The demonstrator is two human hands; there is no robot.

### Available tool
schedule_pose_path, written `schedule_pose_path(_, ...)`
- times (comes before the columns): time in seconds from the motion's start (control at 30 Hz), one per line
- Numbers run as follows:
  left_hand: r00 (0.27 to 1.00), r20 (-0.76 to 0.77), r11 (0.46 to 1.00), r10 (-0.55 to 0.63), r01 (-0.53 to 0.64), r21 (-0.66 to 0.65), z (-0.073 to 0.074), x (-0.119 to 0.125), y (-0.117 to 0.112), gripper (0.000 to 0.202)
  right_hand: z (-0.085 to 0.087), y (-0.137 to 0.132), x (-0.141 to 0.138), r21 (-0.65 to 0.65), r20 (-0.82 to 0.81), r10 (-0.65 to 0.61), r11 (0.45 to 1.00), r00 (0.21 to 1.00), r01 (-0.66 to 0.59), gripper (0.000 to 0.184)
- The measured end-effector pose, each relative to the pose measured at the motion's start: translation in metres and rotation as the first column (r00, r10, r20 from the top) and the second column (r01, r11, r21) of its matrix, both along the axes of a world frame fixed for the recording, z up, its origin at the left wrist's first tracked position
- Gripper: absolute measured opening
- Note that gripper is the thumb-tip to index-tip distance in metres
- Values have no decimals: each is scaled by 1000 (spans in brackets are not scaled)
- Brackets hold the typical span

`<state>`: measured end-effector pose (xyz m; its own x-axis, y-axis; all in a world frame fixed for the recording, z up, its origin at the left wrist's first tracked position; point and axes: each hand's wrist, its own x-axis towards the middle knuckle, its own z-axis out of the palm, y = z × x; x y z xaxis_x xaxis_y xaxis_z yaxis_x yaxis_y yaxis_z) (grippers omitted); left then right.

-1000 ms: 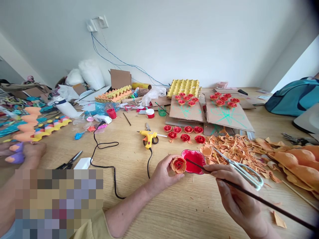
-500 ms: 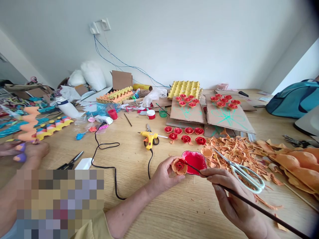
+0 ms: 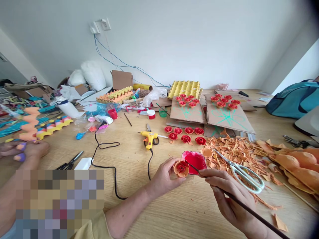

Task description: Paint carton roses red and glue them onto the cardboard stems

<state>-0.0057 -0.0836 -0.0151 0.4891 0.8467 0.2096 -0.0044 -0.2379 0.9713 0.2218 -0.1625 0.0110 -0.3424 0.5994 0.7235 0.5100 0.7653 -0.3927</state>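
Between the thumb and fingers of my left hand (image 3: pixel 164 177) is an orange paper flower (image 3: pixel 181 169), its centre painted red and its outer petals still plain orange. My right hand (image 3: pixel 231 196) grips a long dark paintbrush (image 3: pixel 245 207), whose tip touches the flower near its centre. Just behind the flower lies a shallow dish of red paint (image 3: pixel 195 162). Several red painted flowers (image 3: pixel 185 138) sit on the table beyond the dish. White-handled scissors (image 3: pixel 246 177) rest on orange scraps (image 3: pixel 231 149) to the right.
A yellow glue gun (image 3: pixel 149 139) with a black cord lies left of centre. Cardboard pieces (image 3: pixel 225 118) at the back carry more red flowers. Orange egg-carton material (image 3: pixel 296 162) is at the right. A co-worker's hands (image 3: pixel 35 151) hold painted pieces at the left.
The flower has shifted slightly right and turned a little in my left hand. The brush and my right hand have moved slightly with it; both hands keep their hold.
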Motion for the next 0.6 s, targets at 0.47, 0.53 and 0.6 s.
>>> schedule_pose_path(0.47,999,31,999,32,-32,-3,-4,-1,3,45,4,-3,-1,41,6,-51,998,999,51,33)
schedule_pose_path(0.53,999,21,999,34,-34,-4,-2,-1,2,46,4,-3,-2,34,18,-37,999,999,37,34)
schedule_pose_path(0.6,999,23,999,43,-43,-2,-1,-1,1,45,4,-2,-3,14,44,-20,1000,999,19,33)
